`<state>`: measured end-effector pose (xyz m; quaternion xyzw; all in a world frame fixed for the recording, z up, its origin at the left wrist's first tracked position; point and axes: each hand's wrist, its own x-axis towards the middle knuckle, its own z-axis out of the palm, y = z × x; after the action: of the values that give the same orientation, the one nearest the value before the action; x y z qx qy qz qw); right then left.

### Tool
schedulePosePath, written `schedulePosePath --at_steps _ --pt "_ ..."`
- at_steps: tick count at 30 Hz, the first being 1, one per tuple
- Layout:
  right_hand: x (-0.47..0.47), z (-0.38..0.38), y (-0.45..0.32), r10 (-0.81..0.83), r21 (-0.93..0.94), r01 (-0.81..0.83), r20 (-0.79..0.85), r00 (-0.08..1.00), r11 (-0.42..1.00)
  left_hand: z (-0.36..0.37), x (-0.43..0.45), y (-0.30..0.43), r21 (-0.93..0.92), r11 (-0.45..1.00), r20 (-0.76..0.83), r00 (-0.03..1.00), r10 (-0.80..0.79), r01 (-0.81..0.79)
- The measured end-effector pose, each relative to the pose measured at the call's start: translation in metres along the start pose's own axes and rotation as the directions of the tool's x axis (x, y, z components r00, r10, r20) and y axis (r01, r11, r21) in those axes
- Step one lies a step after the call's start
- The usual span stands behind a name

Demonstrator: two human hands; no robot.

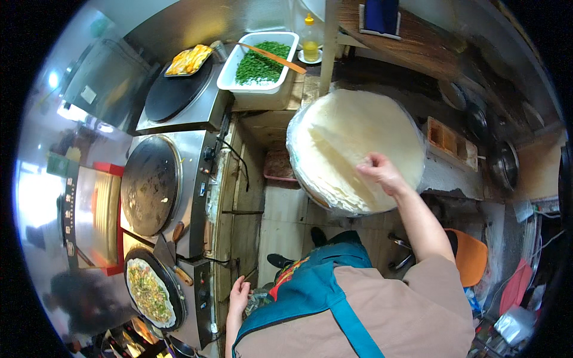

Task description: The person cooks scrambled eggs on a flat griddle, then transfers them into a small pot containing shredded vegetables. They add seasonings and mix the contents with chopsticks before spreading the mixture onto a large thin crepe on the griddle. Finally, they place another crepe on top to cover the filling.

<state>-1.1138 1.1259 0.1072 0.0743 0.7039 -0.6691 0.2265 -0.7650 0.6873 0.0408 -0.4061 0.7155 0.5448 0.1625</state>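
Note:
A tall stack of thin round flatbread sheets (371, 116), wrapped round its side in clear plastic, stands before me. My right hand (380, 172) pinches the edge of the top sheet, which is partly lifted and casts a shadow over the stack. Low at my left side, beside the apron, my left hand (240, 293) hangs with its fingers apart and holds nothing that I can see. On the nearest round griddle (179, 300) lies a flatbread (150, 293) topped with egg and chopped greens. Two metal scrapers with wooden handles (178, 232) rest between that griddle and the bare middle one (150, 185).
Chopped greens fill a white tub (226, 76) with a wooden spatula (273, 58) across it. Behind are a third griddle (179, 96), a tray of yellow food (190, 60) and an oil bottle (310, 40). A sectioned container (452, 143) and an orange chair (468, 257) stand right.

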Motion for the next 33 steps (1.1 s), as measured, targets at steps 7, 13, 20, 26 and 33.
schedulePosePath --at_steps 7,13,20,26,33 --pt "-0.002 -0.019 -0.079 -0.37 0.173 0.385 -0.116 0.922 0.906 0.016 -0.01 0.041 -0.134 0.991 -0.004 1.0 0.022 -0.022" --pt "0.023 0.024 -0.148 -0.567 0.334 0.496 0.163 0.807 0.801 0.027 -0.017 0.05 -0.287 0.947 0.014 0.988 0.153 -0.143" --pt "-0.076 0.336 -0.14 -0.353 0.361 0.173 0.526 0.773 0.916 0.055 0.023 0.08 -0.67 0.741 0.193 0.954 0.227 -0.041" --pt "-0.166 0.509 -0.156 -0.448 0.533 -0.055 0.76 0.471 0.845 -0.116 -0.037 0.085 -0.804 0.129 -0.285 0.567 0.773 -0.58" --pt "-0.108 0.67 -0.104 -0.312 0.287 0.13 0.805 0.505 0.949 -0.32 -0.118 -0.045 -0.222 0.517 -0.974 0.211 -0.081 -0.827"
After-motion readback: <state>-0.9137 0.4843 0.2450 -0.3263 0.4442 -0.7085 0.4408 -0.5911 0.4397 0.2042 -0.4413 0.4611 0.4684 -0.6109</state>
